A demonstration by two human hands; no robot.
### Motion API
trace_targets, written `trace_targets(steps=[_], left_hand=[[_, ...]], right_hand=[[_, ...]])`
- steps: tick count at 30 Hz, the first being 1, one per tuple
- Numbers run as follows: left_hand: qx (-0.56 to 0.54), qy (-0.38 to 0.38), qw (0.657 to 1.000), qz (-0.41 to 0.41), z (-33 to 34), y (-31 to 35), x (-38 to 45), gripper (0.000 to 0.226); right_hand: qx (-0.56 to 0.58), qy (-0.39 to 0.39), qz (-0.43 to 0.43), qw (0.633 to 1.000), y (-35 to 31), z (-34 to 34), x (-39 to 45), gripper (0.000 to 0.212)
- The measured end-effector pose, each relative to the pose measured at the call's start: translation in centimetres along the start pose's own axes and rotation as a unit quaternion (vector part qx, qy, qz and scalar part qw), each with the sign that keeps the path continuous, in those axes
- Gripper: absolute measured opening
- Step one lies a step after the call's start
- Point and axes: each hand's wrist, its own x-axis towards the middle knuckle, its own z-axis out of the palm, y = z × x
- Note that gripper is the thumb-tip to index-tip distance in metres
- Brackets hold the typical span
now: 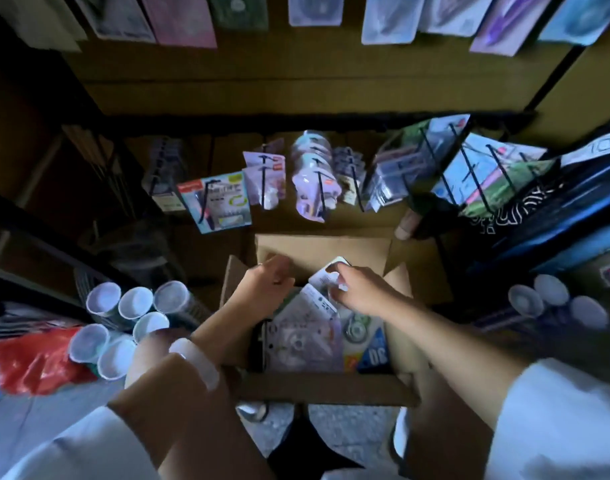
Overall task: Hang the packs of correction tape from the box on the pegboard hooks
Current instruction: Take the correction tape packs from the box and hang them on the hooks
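Observation:
An open cardboard box point(317, 388) sits on the floor below me with several packs of correction tape point(307, 341) lying inside. My right hand point(359, 289) is over the box, pinching the top of one white pack point(326, 276) and lifting its upper end. My left hand point(267, 284) is curled at the box's far left inner corner; whether it holds anything is hidden. Black pegboard hooks point(319, 188) stick out above the box, carrying hanging packs point(310, 174) of stationery.
Several capped tubes point(130, 317) stand left of the box beside a red plastic bag point(33, 362). More round-capped tubes point(553, 303) stand at the right. Dark shelf rails cross the left side. Further hooks with packs point(470, 171) project at the right.

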Motion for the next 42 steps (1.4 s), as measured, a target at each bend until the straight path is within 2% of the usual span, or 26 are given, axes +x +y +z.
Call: trace_targets(steps=[4,8,11,14,16,19,23,27,34,35,38,42], left_hand=[[0.048,-0.084,0.994,-0.045,3.9,-2.2,0.8,0.05],[0.103,-0.177,0.974,-0.096,6.9,-4.7,2.6,0.079],[0.107,-0.194,0.967,-0.127,8.1,-5.8,4.0,0.091],[0.134,-0.226,0.96,-0.1,9.3,-6.9,5.1,0.104],[0.223,-0.231,0.945,-0.07,9.6,-7.0,5.6,0.102],[0.366,-0.258,0.894,0.024,9.3,-6.8,5.4,0.097],[0.387,-0.31,0.867,0.058,8.9,-7.8,4.5,0.103],[0.465,-0.28,0.831,0.117,9.3,-7.3,3.4,0.098],[0.554,-0.216,0.785,0.176,10.0,-5.9,3.6,0.081],[0.552,-0.217,0.785,0.178,9.9,-5.8,3.5,0.078],[0.496,-0.249,0.82,0.141,9.7,-5.9,3.4,0.068],[0.472,-0.302,0.817,0.14,9.0,-5.8,3.3,0.064]], right_hand=[[0.004,-0.039,0.031,0.999,3.8,2.9,-0.3,0.044],[0.047,-0.057,0.061,0.995,6.2,4.3,-0.1,0.043],[0.089,-0.063,0.074,0.991,7.2,4.3,0.3,0.042],[0.104,-0.061,0.069,0.99,8.0,4.4,1.2,0.04],[0.098,-0.052,0.065,0.992,8.4,4.5,1.8,0.04],[0.111,-0.049,0.081,0.989,8.6,4.5,2.2,0.039],[0.118,-0.057,0.077,0.988,8.2,4.6,2.2,0.04],[0.097,-0.06,0.084,0.99,7.8,4.7,2.2,0.038],[0.06,-0.057,0.082,0.993,7.5,4.3,2.0,0.035],[0.059,-0.053,0.082,0.993,7.6,4.2,1.9,0.032],[0.065,-0.047,0.092,0.993,7.8,3.9,2.0,0.021],[0.062,-0.039,0.105,0.992,7.6,3.6,2.0,0.015]])
